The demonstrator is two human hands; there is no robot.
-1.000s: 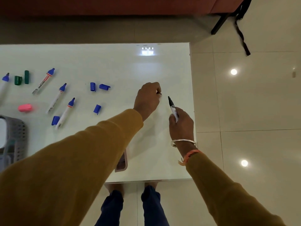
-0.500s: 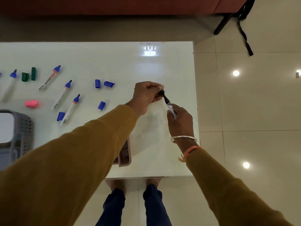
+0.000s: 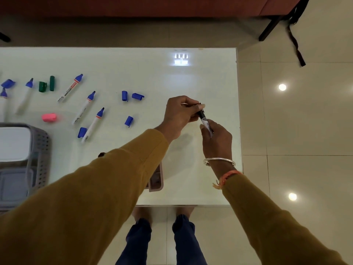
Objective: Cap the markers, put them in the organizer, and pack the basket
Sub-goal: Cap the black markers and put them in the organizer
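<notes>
The black marker (image 3: 206, 123) hangs over the table's (image 3: 152, 73) right side, barrel gripped steady in my right hand (image 3: 217, 139) so my left hand (image 3: 179, 113) can pinch its cap (image 3: 200, 109) onto the tip, while uncapped blue markers (image 3: 89, 107) and the basket (image 3: 41, 150) wait far left.

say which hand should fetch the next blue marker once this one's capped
Left hand, likely: the blue markers lie to its side, and it pinches just the cap, while the right hand grips the black marker.
</notes>
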